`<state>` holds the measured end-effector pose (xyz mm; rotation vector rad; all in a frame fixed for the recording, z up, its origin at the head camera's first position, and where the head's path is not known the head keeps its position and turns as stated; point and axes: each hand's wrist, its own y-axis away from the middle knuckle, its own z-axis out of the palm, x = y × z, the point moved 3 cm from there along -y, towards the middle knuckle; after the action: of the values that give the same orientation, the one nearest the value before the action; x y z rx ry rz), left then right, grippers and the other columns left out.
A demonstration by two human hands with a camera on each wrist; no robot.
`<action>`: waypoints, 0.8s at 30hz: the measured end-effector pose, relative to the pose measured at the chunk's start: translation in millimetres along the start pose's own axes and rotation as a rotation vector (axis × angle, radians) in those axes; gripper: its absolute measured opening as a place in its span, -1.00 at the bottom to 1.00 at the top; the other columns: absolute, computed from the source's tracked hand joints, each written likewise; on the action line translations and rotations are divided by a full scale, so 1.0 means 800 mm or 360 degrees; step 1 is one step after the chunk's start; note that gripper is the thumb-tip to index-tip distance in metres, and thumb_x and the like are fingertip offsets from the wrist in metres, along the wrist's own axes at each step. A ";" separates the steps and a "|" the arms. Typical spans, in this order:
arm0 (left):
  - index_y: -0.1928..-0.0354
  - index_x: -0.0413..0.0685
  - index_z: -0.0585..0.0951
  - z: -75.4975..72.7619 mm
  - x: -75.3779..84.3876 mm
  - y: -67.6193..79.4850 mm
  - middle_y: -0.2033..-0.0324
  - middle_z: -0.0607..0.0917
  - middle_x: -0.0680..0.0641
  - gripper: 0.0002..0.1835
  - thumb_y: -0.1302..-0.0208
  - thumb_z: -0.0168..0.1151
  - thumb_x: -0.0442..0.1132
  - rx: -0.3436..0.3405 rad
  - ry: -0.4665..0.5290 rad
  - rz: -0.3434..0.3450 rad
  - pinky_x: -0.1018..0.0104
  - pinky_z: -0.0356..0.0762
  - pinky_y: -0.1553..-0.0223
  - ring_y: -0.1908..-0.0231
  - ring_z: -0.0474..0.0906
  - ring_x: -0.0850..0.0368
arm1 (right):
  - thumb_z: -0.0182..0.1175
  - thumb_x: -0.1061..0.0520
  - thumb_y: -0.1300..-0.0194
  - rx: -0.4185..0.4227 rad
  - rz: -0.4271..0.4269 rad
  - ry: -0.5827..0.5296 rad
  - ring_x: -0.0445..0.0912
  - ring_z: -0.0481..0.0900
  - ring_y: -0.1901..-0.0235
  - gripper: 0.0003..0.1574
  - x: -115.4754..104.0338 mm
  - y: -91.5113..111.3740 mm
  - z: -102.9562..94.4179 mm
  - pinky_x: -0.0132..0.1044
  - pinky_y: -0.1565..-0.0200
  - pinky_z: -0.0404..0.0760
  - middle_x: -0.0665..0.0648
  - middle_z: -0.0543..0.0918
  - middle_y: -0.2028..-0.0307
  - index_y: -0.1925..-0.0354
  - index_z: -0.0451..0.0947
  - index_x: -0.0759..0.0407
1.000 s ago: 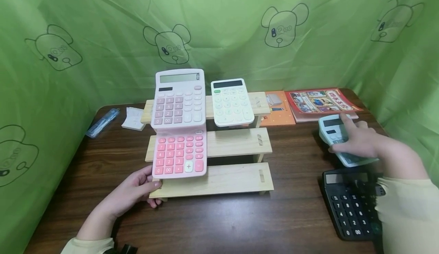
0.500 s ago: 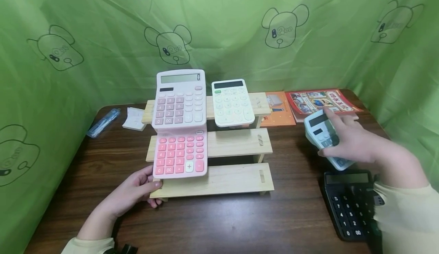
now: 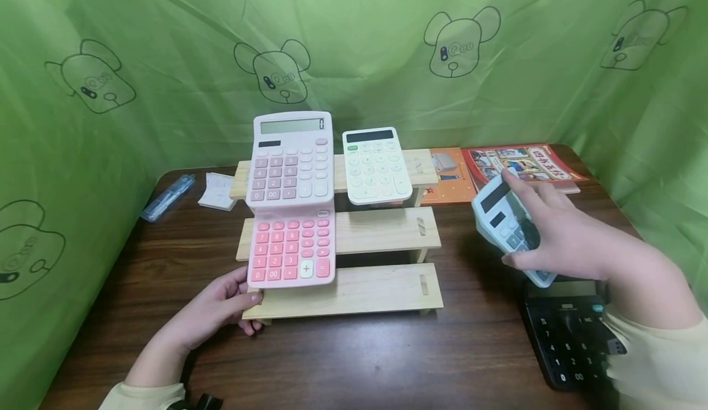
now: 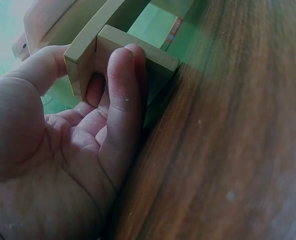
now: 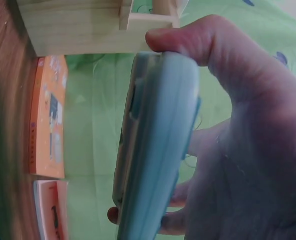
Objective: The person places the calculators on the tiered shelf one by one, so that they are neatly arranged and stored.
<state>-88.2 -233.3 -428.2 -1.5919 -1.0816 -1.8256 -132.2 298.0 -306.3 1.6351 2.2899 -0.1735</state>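
Note:
My right hand (image 3: 570, 232) grips a light blue calculator (image 3: 500, 213) by its side edges, thumb on one side and fingers on the other. The calculator is tilted and raised over the table in the right wrist view. My left hand (image 3: 224, 302) holds the left end of the lowest step of a wooden three-step rack (image 3: 376, 290), thumb on top and fingers beneath. On the rack stand a lilac calculator (image 3: 290, 164) at the top left, a pink calculator (image 3: 290, 250) below it, and a white calculator (image 3: 377, 167) at the top right.
A black calculator (image 3: 564, 336) lies at the front right, partly under my right arm. Behind are an orange book (image 3: 450, 179) and a red book (image 3: 525, 164). White paper (image 3: 217, 192) and a blue packet (image 3: 168, 198) lie at the back left. Green cloth (image 3: 354, 41) encloses the table.
The light blue calculator has risen from the table and moved left in my right hand, turning more upright. My left hand keeps its hold on the rack.

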 end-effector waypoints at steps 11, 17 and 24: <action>-0.35 -0.32 0.15 0.001 -0.001 0.000 0.19 0.59 -0.44 -0.51 -0.50 -0.04 -0.30 -0.0014 0.0012 0.0021 -0.18 0.65 0.41 0.38 0.63 -0.31 | 0.59 -0.19 0.20 0.0005 -0.0158 -0.0148 0.08 0.35 0.08 0.63 -0.028 0.002 0.004 -0.05 0.23 0.58 0.27 0.15 -0.22 -0.53 -0.36 -0.27; -0.36 -0.31 0.15 0.000 -0.001 0.000 0.20 0.59 -0.44 -0.50 -0.50 -0.04 -0.30 -0.0010 0.0011 0.0016 -0.19 0.65 0.40 0.38 0.63 -0.32 | 0.61 -0.18 0.28 0.0111 -0.0293 -0.0072 0.02 0.26 -0.03 0.66 -0.055 0.006 0.007 -0.03 0.16 0.60 0.24 0.12 -0.32 -0.54 -0.29 -0.17; -0.37 -0.30 0.15 -0.002 -0.001 0.000 0.20 0.59 -0.44 -0.50 -0.50 -0.05 -0.30 -0.0015 0.0012 0.0024 -0.19 0.64 0.40 0.38 0.63 -0.31 | 0.60 -0.17 0.37 0.0228 -0.0432 0.0052 -0.01 0.24 0.00 0.68 -0.077 0.004 0.017 -0.09 0.18 0.54 0.22 0.17 -0.30 -0.54 -0.23 -0.09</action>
<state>-89.0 -234.4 -429.2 -1.5928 -1.0566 -1.8282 -108.2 239.8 -298.8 1.3910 2.5709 -0.3839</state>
